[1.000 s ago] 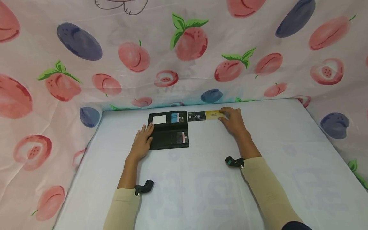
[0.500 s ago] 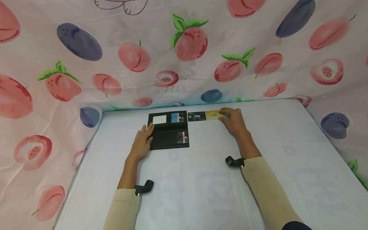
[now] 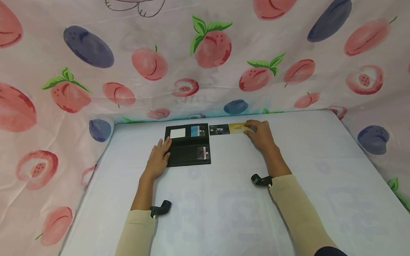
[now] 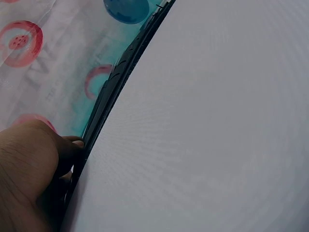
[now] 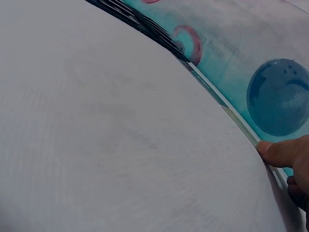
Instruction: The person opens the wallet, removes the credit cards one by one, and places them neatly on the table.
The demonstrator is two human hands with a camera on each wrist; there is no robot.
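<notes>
A black bifold wallet [image 3: 182, 155] lies spread flat on the white table. Cards show in its slots: a blue card [image 3: 194, 131], a white panel [image 3: 177, 133] and a dark card [image 3: 201, 153]. My left hand [image 3: 157, 160] rests on its left edge, fingers fairly straight; the left wrist view shows the thumb at the wallet's edge. Right of the wallet lies a black card [image 3: 219, 129] marked "Vip". A gold card [image 3: 236, 128] lies flat beside it, end to end. My right hand [image 3: 260, 135] holds the gold card's right end between thumb and fingers, covering that end.
The white-covered table [image 3: 208, 206] extends toward me and to both sides. A fruit-print cloth [image 3: 179, 42] hangs behind it and along the sides, close behind the wallet and cards. Each wrist carries a small black camera [image 3: 261, 180].
</notes>
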